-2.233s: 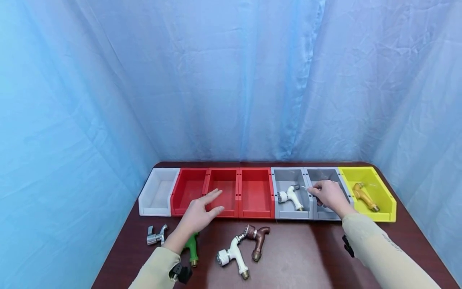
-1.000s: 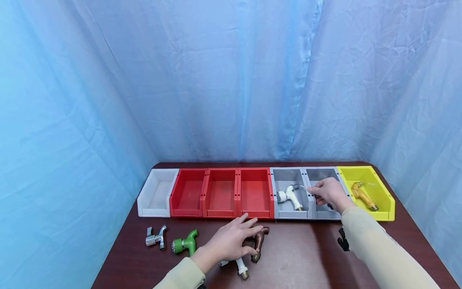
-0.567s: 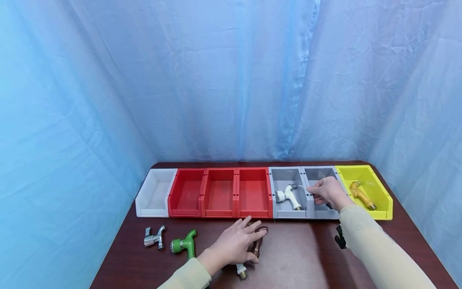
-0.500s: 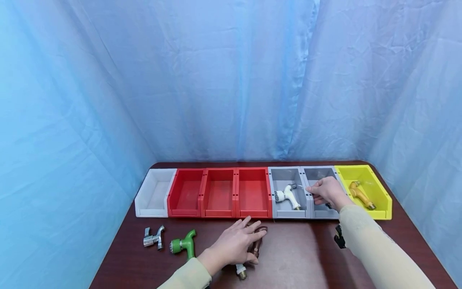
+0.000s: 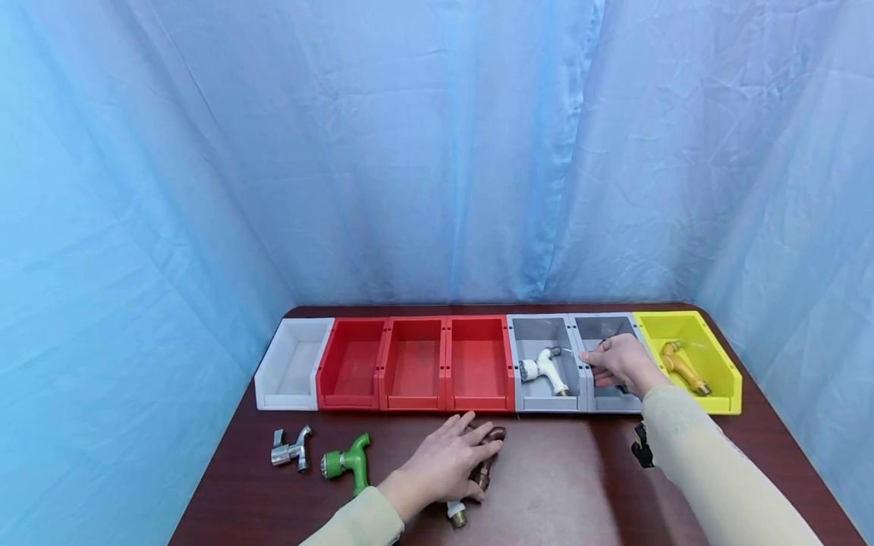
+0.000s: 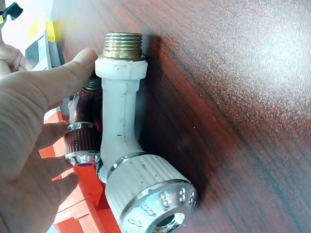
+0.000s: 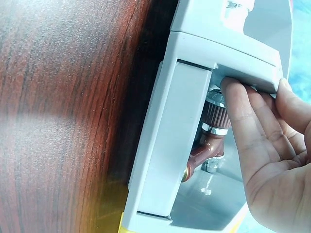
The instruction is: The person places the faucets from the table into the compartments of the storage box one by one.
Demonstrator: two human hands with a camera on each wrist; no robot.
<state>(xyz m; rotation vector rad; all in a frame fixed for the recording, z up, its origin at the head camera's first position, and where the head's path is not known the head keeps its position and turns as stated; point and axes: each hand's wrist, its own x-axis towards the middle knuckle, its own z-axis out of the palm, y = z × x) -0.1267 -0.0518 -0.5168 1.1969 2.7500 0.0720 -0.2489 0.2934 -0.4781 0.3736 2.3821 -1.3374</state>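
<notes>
My left hand (image 5: 447, 460) reaches over a brown tap (image 5: 484, 476) on the table, fingers spread and thumb by its threaded end. In the left wrist view the brown tap (image 6: 81, 138) lies behind a white tap (image 6: 119, 111), which my hand mostly covers in the head view. Whether the fingers touch the brown tap is unclear. My right hand (image 5: 624, 362) pinches the side wall of the right grey bin (image 5: 617, 402), thumb outside and fingers inside. Within that bin, the right wrist view has another brown tap (image 7: 214, 131).
A green tap (image 5: 355, 459) and a chrome tap (image 5: 292, 450) lie to the left. Along the back stand a white bin (image 5: 292, 400), several red bins (image 5: 413, 402), a left grey bin (image 5: 551, 406) with a white tap (image 5: 546, 370), and a yellow bin (image 5: 724, 398) with a yellow tap (image 5: 685, 369).
My left hand has come from in front of the red bins, rightward and nearer, down over the brown and white taps. My right hand has stayed at the grey bin's wall.
</notes>
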